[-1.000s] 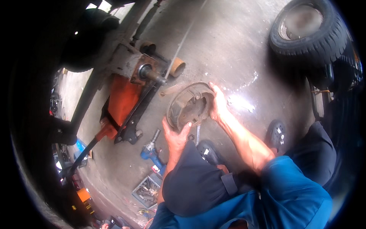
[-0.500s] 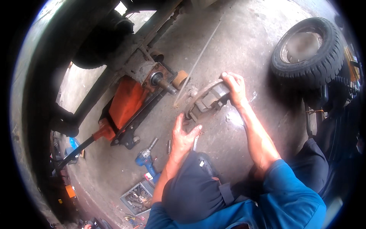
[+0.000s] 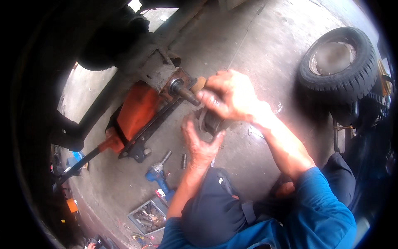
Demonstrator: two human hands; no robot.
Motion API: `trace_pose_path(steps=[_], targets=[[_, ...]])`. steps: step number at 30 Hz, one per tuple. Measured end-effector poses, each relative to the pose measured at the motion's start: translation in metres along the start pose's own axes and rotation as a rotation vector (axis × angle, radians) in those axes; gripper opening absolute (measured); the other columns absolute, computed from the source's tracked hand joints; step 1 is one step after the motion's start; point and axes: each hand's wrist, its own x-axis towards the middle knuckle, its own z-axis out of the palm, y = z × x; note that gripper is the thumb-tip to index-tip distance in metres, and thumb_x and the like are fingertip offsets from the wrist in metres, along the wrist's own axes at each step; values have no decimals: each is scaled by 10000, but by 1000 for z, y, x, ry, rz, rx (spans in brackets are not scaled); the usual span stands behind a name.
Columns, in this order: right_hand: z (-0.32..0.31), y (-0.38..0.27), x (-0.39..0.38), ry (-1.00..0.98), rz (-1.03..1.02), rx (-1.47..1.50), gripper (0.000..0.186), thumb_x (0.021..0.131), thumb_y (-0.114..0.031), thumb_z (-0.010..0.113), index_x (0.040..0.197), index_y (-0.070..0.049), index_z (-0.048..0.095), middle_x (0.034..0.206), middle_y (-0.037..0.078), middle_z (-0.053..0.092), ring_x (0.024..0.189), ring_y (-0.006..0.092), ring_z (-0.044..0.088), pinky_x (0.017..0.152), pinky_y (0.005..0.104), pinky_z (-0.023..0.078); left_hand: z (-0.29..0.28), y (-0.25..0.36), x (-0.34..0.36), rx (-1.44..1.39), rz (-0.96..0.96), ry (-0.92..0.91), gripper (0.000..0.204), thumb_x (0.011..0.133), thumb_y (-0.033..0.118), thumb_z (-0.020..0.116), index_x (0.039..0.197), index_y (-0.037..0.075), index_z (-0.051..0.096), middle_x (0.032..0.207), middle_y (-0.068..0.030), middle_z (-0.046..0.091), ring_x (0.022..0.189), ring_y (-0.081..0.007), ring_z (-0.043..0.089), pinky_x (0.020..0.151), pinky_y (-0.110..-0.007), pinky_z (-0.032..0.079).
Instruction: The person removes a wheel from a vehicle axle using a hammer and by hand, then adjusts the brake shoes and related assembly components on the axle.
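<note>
Grey tray (image 3: 159, 203), lower left of centre, open on top, holding a jumble of metal pieces, maybe sockets; too small to sort. Blue power tool (image 3: 156, 173) lies just above the tray, nose to upper right; small dark metal cylinder (image 3: 184, 161) near its nose.

Round metal part (image 3: 212, 123) at frame centre, between the hands, seen partly edge-on, just lower right of the tip of the metal shaft (image 3: 186, 95). Contact with shaft: cannot tell.

Right hand (image 3: 232, 94) clamped on the round metal part from above, fingers curled over, thumb pointing left to the shaft tip; forearm slants in from lower right, wrist bent left. Left hand (image 3: 201, 144) below, palm up, thumb and fingers apart, cupped round the lower edge; cannot tell if it bears on it. Left forearm rises steeply from bottom centre.

Orange jack (image 3: 140, 108) left of centre, under the axle; wheel (image 3: 333, 59) upper right.
</note>
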Motion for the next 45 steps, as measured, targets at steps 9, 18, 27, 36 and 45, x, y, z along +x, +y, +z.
trace_pose_path(steps=[9, 18, 27, 36, 45], targets=[[19, -32, 20, 387, -188, 61, 259, 748, -288, 742, 822, -64, 638, 739, 57, 612, 694, 246, 591, 634, 359, 455, -15, 6, 5, -238, -340, 178, 705, 735, 241, 807, 1282, -45, 467, 1146, -177, 576, 1050, -281, 574, 915, -357, 445], [68, 0, -66, 260, 735, 616, 790, 919, -608, 441, 1404, 8, 342, 1335, 200, 490, 1257, 301, 455, 1053, 388, 342, -33, 6, 32, -289, -278, 265, 692, 734, 315, 827, 1216, -70, 513, 1146, -179, 598, 1043, -264, 576, 903, -353, 445], [68, 25, -32, 169, 698, 607, 645, 950, -540, 438, 1335, -22, 460, 1248, 245, 567, 1218, 355, 511, 1014, 388, 388, -45, -2, 62, -178, -273, 186, 594, 826, 310, 752, 1194, -88, 509, 1103, -169, 614, 988, -224, 575, 887, -330, 444], [95, 47, -23, 165, 594, 602, 640, 952, -511, 458, 1335, 2, 452, 1231, 272, 569, 1205, 388, 518, 997, 392, 409, -32, -12, 63, -415, -281, 150, 605, 867, 227, 714, 1309, -60, 416, 1253, -145, 534, 1027, -206, 560, 893, -297, 419], [102, 47, -25, 204, 513, 821, 689, 940, -520, 501, 1331, 40, 414, 1226, 204, 579, 1188, 274, 526, 1015, 343, 387, -41, -34, 59, -338, -252, 80, 675, 798, 180, 776, 1319, -31, 402, 1256, -150, 515, 1157, -207, 489, 1005, -330, 373]])
